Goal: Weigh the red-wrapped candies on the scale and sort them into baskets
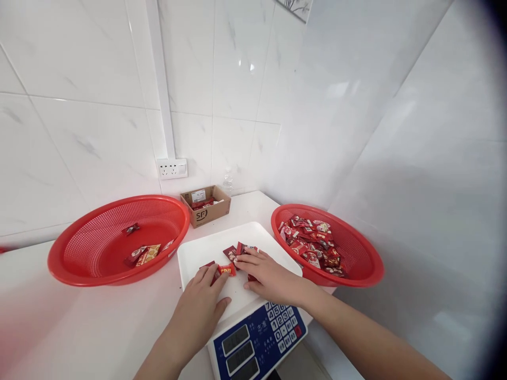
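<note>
In the head view, a white weighing scale [273,240] stands at the lower centre of the frame on a white worktop [95,332], its blue control panel [263,340] towards the bottom edge. Several small red packets [230,254] lie on the scale's white pan, at the middle of the frame.

The left hand [204,301] is palm down over the near left part of this group, its fingers loosely spread, the tips at a dark red packet and the bright red packet [227,270] with yellow print. The right hand [264,272] lies over the packets on the right, its fingers stretched out side by side and the thumb apart; it partly hides what is under it.

At the left of the frame, a red basket [85,232] holds a few packets, one of them yellowish. At the right, a second red basket [358,245] holds a heap of wrapped pieces [312,243]. Behind the scale, a cardboard box [212,214] contains more red packets, near a clear bottle [227,182] and below a wall socket [172,168].
</note>
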`<state>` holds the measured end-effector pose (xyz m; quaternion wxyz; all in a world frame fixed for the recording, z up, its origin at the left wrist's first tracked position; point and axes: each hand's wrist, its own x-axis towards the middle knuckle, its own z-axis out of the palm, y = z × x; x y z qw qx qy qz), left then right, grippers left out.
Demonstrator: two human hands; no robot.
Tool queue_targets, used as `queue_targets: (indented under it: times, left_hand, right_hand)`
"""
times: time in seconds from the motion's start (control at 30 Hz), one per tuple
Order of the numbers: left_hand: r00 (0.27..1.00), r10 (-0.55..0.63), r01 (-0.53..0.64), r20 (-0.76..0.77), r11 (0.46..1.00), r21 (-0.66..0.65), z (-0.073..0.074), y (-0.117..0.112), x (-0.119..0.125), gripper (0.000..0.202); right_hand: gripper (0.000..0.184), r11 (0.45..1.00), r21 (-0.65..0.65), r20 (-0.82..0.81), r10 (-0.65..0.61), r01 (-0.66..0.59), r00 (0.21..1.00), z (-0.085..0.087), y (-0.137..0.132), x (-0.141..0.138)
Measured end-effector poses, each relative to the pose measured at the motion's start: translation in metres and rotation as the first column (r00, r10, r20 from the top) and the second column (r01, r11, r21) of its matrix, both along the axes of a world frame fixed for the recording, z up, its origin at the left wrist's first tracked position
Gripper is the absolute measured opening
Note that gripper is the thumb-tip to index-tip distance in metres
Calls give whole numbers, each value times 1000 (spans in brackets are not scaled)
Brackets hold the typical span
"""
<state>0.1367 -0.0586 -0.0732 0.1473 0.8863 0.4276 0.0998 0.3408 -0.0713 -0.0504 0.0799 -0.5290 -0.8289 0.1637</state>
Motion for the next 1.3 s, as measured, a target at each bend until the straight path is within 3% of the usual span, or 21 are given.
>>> queue_targets:
  times: [0.23,0.5,0.73,1.07,1.3]
  left_hand:
    - [999,21,-21,-24,1000,9,-1,0,0,47]
    - [999,19,-19,-50,1000,-3,-5,1,2,51]
    - [999,-40,40,9,999,1,-4,-1,2,47]
    - [986,-138,146,92,985,-88,0,-3,2,42]
    - [954,-254,261,162,965,-18,0,-6,1,46]
  right_hand:
    - [54,998,-61,-58,-14,10,998,1,-12,8]
    - [52,998,-45,-44,-52,50,998,-1,-21,21]
    - [44,993,-5,-42,-119,119,992,3,-23,31]
    - [44,955,148,-47,-255,259,966,-20,-3,34]
    - [46,941,187,-41,-281,284,959,-24,4,30]
